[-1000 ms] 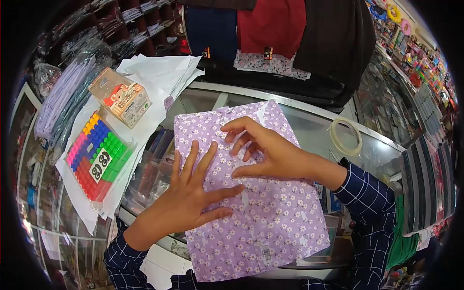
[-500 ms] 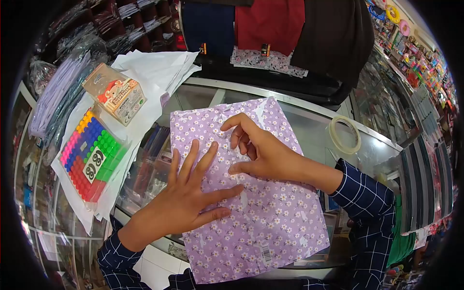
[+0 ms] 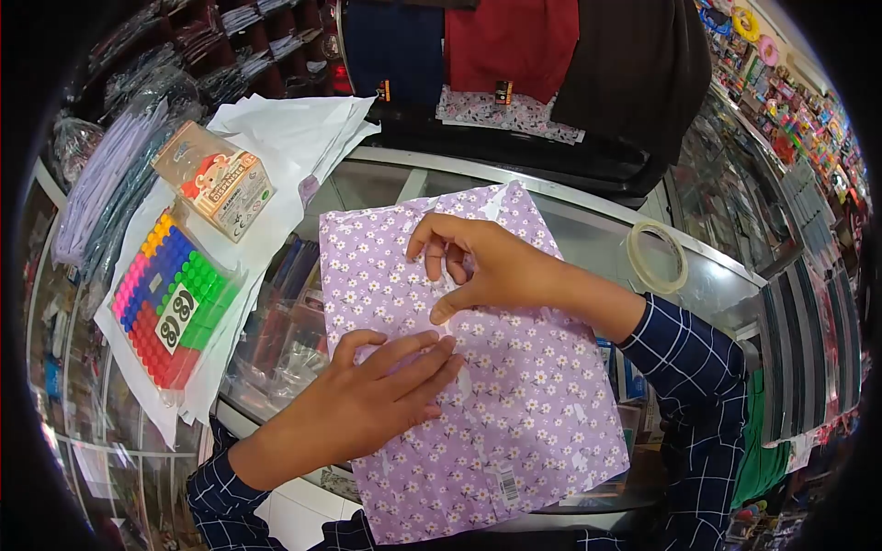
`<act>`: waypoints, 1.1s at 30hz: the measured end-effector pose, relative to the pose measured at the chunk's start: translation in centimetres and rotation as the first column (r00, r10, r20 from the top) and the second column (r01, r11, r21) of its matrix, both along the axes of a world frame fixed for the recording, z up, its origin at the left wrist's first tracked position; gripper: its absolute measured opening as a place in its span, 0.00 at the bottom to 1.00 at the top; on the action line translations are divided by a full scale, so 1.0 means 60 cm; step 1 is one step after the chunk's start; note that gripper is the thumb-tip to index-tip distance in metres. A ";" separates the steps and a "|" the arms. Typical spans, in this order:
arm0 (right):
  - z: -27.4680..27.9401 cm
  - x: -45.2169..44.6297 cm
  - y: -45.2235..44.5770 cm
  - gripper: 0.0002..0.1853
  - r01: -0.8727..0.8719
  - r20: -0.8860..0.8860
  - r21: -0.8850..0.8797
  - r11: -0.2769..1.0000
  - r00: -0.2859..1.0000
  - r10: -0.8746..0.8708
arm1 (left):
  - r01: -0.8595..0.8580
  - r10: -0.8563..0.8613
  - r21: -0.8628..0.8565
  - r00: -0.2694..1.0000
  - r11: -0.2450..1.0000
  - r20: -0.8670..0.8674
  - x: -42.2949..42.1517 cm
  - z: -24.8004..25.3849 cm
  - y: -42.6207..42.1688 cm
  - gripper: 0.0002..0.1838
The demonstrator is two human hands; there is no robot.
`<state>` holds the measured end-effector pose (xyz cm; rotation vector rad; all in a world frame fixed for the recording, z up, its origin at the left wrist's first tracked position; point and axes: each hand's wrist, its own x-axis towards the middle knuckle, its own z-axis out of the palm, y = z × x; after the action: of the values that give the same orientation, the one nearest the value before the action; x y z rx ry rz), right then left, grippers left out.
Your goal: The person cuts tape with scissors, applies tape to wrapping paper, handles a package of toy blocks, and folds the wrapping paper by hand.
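Note:
A purple wrapping-paper sheet or wrapped flat item [image 3: 542, 395], printed with white daisies, lies on the glass counter before me. Its surface has a barcode sticker and several pale worn patches. My right hand [image 3: 501, 266] rests on its upper middle, fingers curled and apart from the thumb, whose tip presses on the paper. Just below, my left hand [image 3: 367, 399] lies on the paper with bent fingers drawn close together. The left fingertips come near the right thumb tip. Whether a small piece of tape lies between them cannot be made out.
A tape roll [image 3: 657, 257] lies on the glass counter [image 3: 588, 216] to the right. At left, a boxed dispenser [image 3: 216, 179] and a pack of coloured pegs [image 3: 170, 308] rest on white paper [image 3: 285, 138]. Folded trousers [image 3: 510, 46] hang at the back.
My left hand has drawn its spread fingers together and brought the tips towards the right thumb. My right hand has shifted slightly left.

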<state>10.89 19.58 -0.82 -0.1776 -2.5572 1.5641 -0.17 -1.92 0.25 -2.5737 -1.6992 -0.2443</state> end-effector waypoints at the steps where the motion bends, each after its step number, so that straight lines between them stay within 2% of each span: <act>1: 0.002 -0.003 0.003 0.32 -0.019 0.010 0.012 1.000 1.000 0.019 | 0.006 -0.006 -0.003 1.000 1.000 0.007 0.000 0.000 0.000 0.28; 3: 0.002 -0.007 0.008 0.32 -0.013 0.005 -0.016 1.000 1.000 0.013 | 0.016 -0.016 -0.006 1.000 1.000 0.022 -0.001 0.000 0.001 0.27; 6: 0.002 -0.019 0.017 0.31 -0.045 -0.012 0.080 0.996 0.999 0.046 | 0.021 -0.021 0.007 1.000 1.000 0.001 -0.001 0.000 0.002 0.27; 10: 0.013 -0.038 0.031 0.33 -0.101 0.062 0.254 0.962 0.994 0.088 | 0.035 -0.035 0.026 0.999 0.999 0.010 -0.003 0.000 0.003 0.26; 11: 0.002 -0.046 0.040 0.37 -0.101 0.020 0.294 0.951 0.995 0.100 | 0.037 -0.038 0.026 0.999 0.999 0.012 -0.004 0.000 0.003 0.26; 14: 0.016 -0.059 0.046 0.40 -0.077 0.093 0.283 0.956 0.994 0.053 | 0.036 -0.037 0.037 0.999 0.999 0.028 -0.005 -0.005 0.003 0.26; 15: 0.005 -0.069 0.058 0.43 -0.067 0.036 0.309 0.949 0.998 0.059 | 0.033 -0.035 0.044 0.999 0.998 0.035 -0.005 -0.007 0.003 0.26; 18: 0.007 -0.091 0.081 0.42 -0.040 0.127 0.196 0.980 0.992 0.015 | 0.035 -0.037 0.056 0.999 0.998 0.036 -0.007 -0.008 0.003 0.26; 19: 0.011 -0.095 0.081 0.42 -0.045 0.173 0.211 0.976 0.985 0.007 | 0.033 -0.035 0.052 0.998 0.998 0.047 -0.007 -0.008 0.002 0.27; 22: 0.018 -0.091 0.082 0.40 0.022 0.223 -0.011 1.000 0.975 -0.019 | 0.038 -0.041 0.055 0.998 0.998 0.052 -0.010 -0.006 0.003 0.27; 23: 0.000 -0.099 0.092 0.40 0.050 0.174 -0.065 0.997 0.984 -0.038 | 0.046 -0.048 0.059 0.998 0.997 0.041 -0.011 -0.005 0.003 0.26; 26: -0.010 -0.098 0.100 0.40 0.145 0.076 -0.049 0.988 0.987 -0.141 | 0.040 -0.041 0.042 0.999 0.998 0.036 -0.010 -0.006 0.003 0.25; 30: -0.004 -0.084 0.086 0.39 0.189 0.032 0.022 0.982 0.981 -0.190 | 0.009 -0.010 0.019 1.000 1.000 0.004 -0.009 -0.008 0.001 0.25; 31: -0.005 -0.080 0.083 0.31 0.182 0.005 0.084 0.980 0.983 -0.183 | 0.006 -0.006 0.004 0.999 1.000 0.036 -0.010 -0.012 0.001 0.25; 33: -0.002 -0.078 0.080 0.26 0.235 -0.091 0.077 0.969 0.969 -0.228 | -0.003 0.005 -0.021 0.995 1.000 0.103 -0.013 -0.017 0.002 0.25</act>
<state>6.24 24.37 -0.91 -0.3800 -2.4344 1.3440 -0.95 -1.82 -0.78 -2.6155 -1.7490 -0.3678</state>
